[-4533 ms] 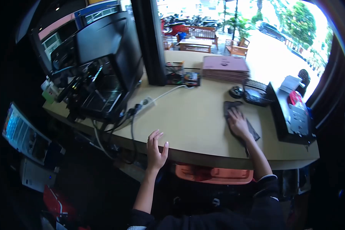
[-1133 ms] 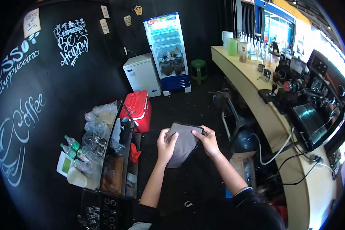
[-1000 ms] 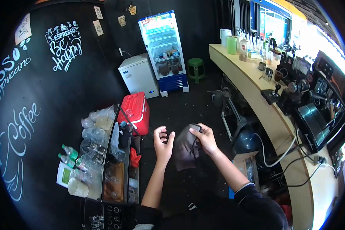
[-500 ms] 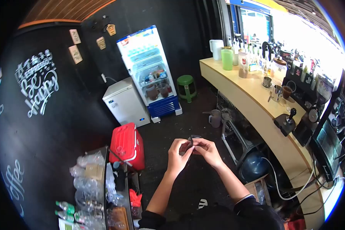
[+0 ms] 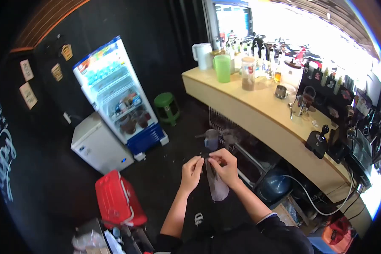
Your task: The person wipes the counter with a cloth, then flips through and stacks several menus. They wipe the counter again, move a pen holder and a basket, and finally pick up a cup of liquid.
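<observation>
My left hand (image 5: 191, 174) and my right hand (image 5: 225, 169) meet in front of me, both closed in a pinch. Between their fingertips they grip the dark upper end of a long, thin plastic bag (image 5: 218, 189). The bag looks greyish and see-through, and hangs down narrow at the top and wider at the bottom. Behind the fingers its top edge is partly hidden. Past my hands, low by the counter, is a grey jug (image 5: 211, 139).
On my right runs a wooden counter (image 5: 258, 111) with a green pitcher (image 5: 222, 69), a metal cup (image 5: 280, 91) and a tamper stand (image 5: 317, 142). A glass-door fridge (image 5: 122, 93), white chest freezer (image 5: 99, 144), green stool (image 5: 167, 108) and red cooler (image 5: 116, 199) stand left and ahead.
My view has swung to the right, toward the counter. The dark bundle between my fingers has opened out into a bag that hangs below them.
</observation>
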